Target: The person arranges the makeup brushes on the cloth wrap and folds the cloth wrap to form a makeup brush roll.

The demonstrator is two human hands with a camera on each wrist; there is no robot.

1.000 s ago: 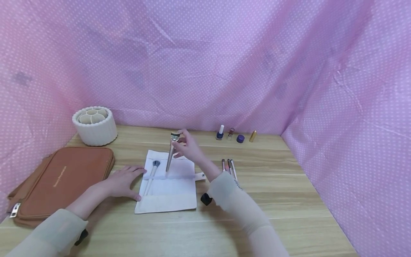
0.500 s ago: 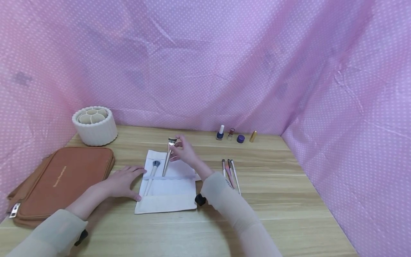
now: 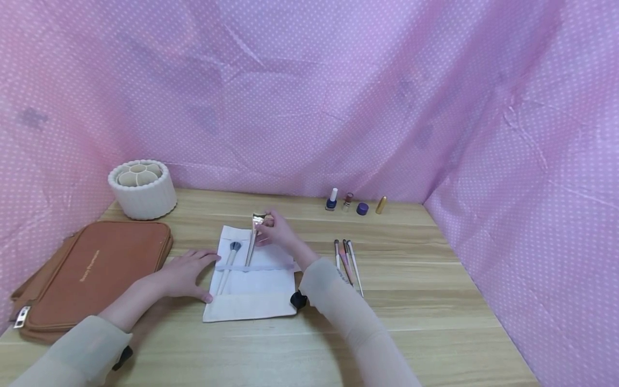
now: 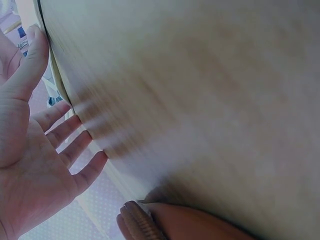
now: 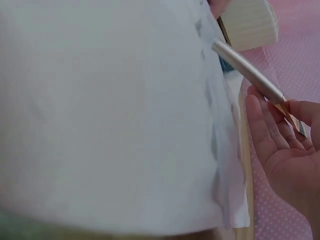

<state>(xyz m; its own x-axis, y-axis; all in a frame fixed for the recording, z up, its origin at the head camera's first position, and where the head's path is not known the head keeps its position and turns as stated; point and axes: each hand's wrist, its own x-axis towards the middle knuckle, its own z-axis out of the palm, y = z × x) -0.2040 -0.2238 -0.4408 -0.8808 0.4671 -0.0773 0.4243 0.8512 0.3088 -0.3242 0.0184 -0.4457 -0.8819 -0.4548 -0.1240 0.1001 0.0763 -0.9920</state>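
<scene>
The metallic brush (image 3: 251, 248) is lower than a second ago, its bottom end now at the band (image 3: 278, 266) across the white cloth roll (image 3: 251, 307); whether it is tucked under is hard to tell. The right hand (image 3: 276, 230) has its grip pinched near the head; the left hand (image 3: 184, 275), digits apart, touches the roll's left edge on the bench (image 3: 242, 355)

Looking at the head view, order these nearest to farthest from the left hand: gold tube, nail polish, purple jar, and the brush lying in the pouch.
1. Brush: just right of the left hand.
2. Nail polish: toward the back right.
3. Purple jar: right of the polish.
4. Gold tube: farthest right.
</scene>
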